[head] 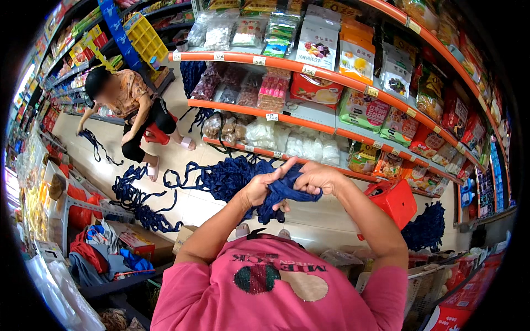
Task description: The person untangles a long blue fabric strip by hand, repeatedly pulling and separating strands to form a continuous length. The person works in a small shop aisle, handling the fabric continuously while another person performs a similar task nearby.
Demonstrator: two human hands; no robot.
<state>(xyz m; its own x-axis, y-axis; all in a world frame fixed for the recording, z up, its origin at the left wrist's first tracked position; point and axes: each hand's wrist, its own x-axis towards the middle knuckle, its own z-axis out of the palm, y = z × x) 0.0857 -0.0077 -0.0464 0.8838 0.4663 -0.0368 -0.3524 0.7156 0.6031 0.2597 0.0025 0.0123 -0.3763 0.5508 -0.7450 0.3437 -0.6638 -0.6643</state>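
Observation:
A bunch of navy blue fabric strips (285,190) is held between my two hands in front of my chest. My left hand (261,187) has it across the palm, with thumb and fingers spread around it. My right hand (318,178) grips the other side of the bunch with curled fingers. Part of the bunch hangs below my left hand. Behind it, on the tiled floor, lies a large heap of the same navy fabric (227,176), with loose loops trailing left. More tangled navy strips (136,198) lie farther left.
A person (128,99) sits on a red stool (156,131) at the left, one hand by navy strips. A red plastic stool (395,202) and another navy pile (426,227) are at right. Orange-edged shelves (285,115) with packaged food stand ahead; cartons and clothes (99,256) lie left.

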